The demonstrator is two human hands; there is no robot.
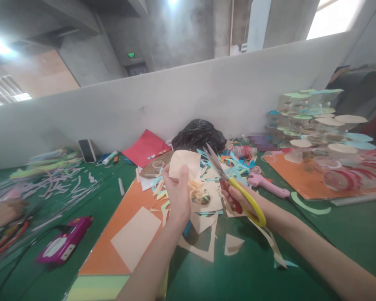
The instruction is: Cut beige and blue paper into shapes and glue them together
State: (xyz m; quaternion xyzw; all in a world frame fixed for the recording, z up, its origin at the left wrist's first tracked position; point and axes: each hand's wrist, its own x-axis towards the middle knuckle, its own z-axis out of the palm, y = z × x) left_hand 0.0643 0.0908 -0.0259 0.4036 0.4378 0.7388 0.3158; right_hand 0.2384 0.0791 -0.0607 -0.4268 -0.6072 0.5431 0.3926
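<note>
Pinched flat in the left hand [179, 196], thumb in front and fingers behind: a cream paper piece [185, 162], thin, matte, gently bowed, with a rounded upper left edge, raised above the middle of the heap of scraps. Wrapped snugly in the right hand [238, 194]: scissors [217, 162] with slim, pointed metal blades, slightly parted just beside the paper, plus one smooth yellow loop and one red. Impossible to tell exactly which fingers sit inside the loops.

Below both hands, tangled on the glossy green tabletop [200, 282]: paper scraps [203, 242] in curls, slivers, angular offcuts and hollow frames, cream, pale blue and orange. Left of them, on a stiff orange sheet [100, 257]: a crisp-cornered cream rectangle [138, 238]. Behind, against the plain pale partition [119, 113]: a crumpled, shiny black plastic bag [199, 134] and, to its left, a smooth red sheet [147, 148].

To the right, near the right forearm: a hard pink glue gun [269, 186] with a dark cord. Beyond it, on a second orange sheet [288, 175]: clear, rounded plastic containers [336, 177], some banded red, others stacked and topped with flat paper discs [341, 148]. Far left, blurred beside wispy strips: a co-worker's hand [8, 211], grip unclear
</note>
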